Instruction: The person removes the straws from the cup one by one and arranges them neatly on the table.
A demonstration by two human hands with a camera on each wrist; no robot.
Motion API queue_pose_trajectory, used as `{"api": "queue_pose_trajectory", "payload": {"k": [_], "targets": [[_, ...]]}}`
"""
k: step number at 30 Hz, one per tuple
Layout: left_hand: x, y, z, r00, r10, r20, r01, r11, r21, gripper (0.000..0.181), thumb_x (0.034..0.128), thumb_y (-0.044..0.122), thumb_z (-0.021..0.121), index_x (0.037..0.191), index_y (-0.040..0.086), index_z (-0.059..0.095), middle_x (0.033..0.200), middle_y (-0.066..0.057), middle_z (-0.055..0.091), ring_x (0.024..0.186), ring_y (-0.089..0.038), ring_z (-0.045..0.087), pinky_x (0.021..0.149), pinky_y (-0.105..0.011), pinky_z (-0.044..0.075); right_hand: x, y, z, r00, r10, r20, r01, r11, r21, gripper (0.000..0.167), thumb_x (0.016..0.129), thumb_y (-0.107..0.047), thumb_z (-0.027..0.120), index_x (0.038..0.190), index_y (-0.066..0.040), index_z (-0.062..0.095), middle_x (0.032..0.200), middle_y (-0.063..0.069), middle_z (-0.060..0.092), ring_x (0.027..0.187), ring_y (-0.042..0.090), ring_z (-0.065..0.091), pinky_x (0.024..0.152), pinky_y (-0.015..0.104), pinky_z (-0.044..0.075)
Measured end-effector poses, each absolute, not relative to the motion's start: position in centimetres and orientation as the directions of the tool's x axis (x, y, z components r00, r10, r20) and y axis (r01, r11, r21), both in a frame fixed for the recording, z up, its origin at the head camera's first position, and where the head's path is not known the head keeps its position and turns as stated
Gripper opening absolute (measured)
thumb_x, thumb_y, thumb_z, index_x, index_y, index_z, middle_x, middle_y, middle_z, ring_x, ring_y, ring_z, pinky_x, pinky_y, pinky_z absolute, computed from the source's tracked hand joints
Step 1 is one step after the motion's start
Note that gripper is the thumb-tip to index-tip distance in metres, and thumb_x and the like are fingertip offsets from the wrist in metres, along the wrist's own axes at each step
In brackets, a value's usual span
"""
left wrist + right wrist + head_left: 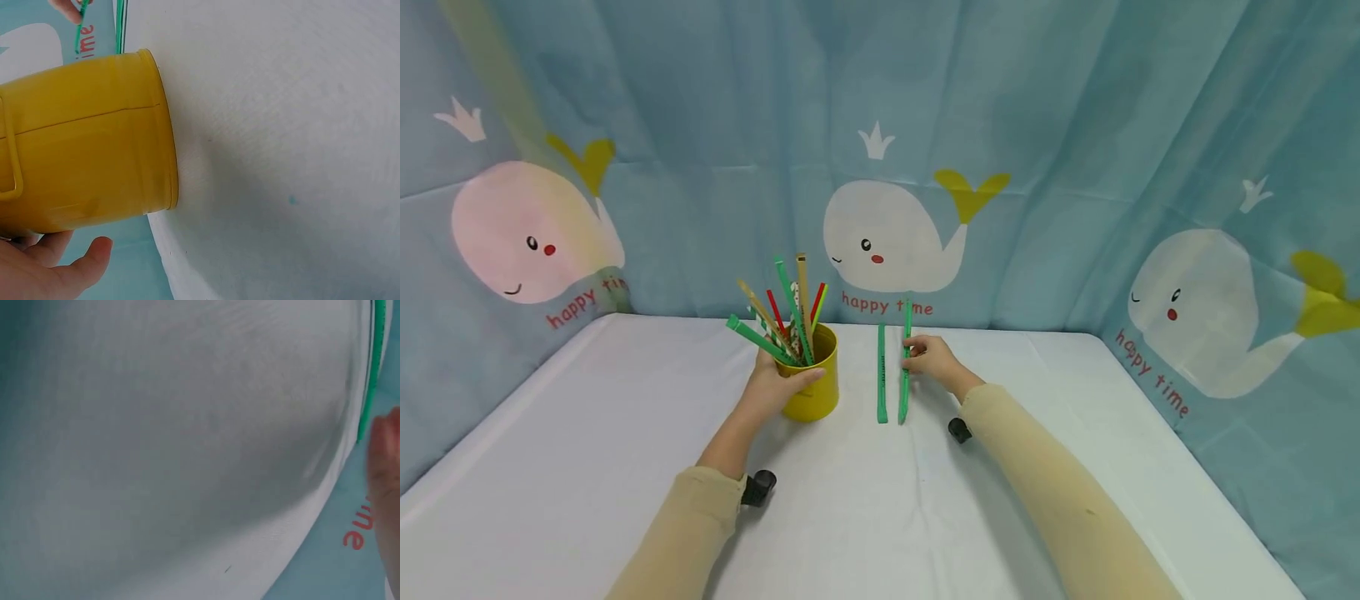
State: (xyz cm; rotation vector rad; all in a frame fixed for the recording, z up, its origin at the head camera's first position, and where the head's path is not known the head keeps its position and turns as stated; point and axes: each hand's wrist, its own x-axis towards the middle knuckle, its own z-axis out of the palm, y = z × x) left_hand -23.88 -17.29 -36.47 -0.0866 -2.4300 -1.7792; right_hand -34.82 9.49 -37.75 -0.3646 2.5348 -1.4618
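A white table (850, 517) bears yellow bucket (814, 400), green stick (882, 392).

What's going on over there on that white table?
A person is using both hands. The left hand holds a yellow bucket filled with green, tan and red sticks. The right hand pinches one green stick, which points roughly away from the person. A second green stick lies on the white table, between the bucket and the stick being held.
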Motion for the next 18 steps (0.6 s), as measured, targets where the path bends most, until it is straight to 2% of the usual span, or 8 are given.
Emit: {"api": "queue_pose_trajectory", "payload": {"k": [3, 9, 14, 18], "targets": [[-23.8, -17.3, -36.6, -0.990, -0.033, 0.139, 0.123, 0.301, 0.946, 0.088, 0.0892, 0.021, 0.073, 0.152, 0.010, 0.012, 0.151, -0.017, 0.028, 0.137, -0.035, 0.031, 0.114, -0.052, 0.023, -35.0, 9.3, -37.9, -0.945, -0.319, -0.073, -0.127, 0.564, -0.816, 0.049, 0.091, -0.005, 0.067, 0.137, 0.002, 0.052, 0.103, 0.011, 0.054, 0.083, 0.018, 0.049, 0.071, 0.030, 0.048], [-23.8, -17.4, -36.4, -0.989, -0.028, 0.144, 0.129, 0.309, 0.942, 0.088, 0.0894, 0.019, 0.073, 0.152, 0.009, 0.011, 0.151, -0.019, 0.026, 0.137, -0.036, 0.030, 0.114, -0.053, 0.023, -35.8, 9.0, -38.3, -0.932, -0.336, -0.135, -0.135, 0.668, -0.732, 0.046, 0.090, -0.011, 0.070, 0.134, -0.003, 0.057, 0.101, 0.008, 0.056, 0.086, 0.019, 0.047, 0.072, 0.028, 0.041], [-23.8, -17.3, -36.4, -0.989, -0.029, 0.142, 0.127, 0.306, 0.944, 0.089, 0.0896, 0.018, 0.072, 0.152, 0.008, 0.010, 0.151, -0.019, 0.025, 0.138, -0.036, 0.029, 0.114, -0.053, 0.023, -35.9, 9.2, -38.2, -0.919, -0.357, -0.164, -0.160, 0.721, -0.674, 0.047, 0.089, -0.014, 0.072, 0.133, -0.004, 0.058, 0.100, 0.008, 0.057, 0.086, 0.019, 0.049, 0.074, 0.030, 0.043], [-23.8, -17.3, -36.3, -0.989, -0.029, 0.143, 0.127, 0.313, 0.941, 0.088, 0.0896, 0.019, 0.072, 0.152, 0.008, 0.011, 0.151, -0.019, 0.026, 0.137, -0.036, 0.030, 0.114, -0.053, 0.023, -36.0, 9.9, -37.7, -0.890, -0.400, -0.219, -0.191, 0.764, -0.616, 0.059, 0.088, -0.022, 0.074, 0.141, -0.010, 0.051, 0.107, 0.009, 0.057, 0.089, 0.020, 0.051, 0.077, 0.032, 0.045]]}}
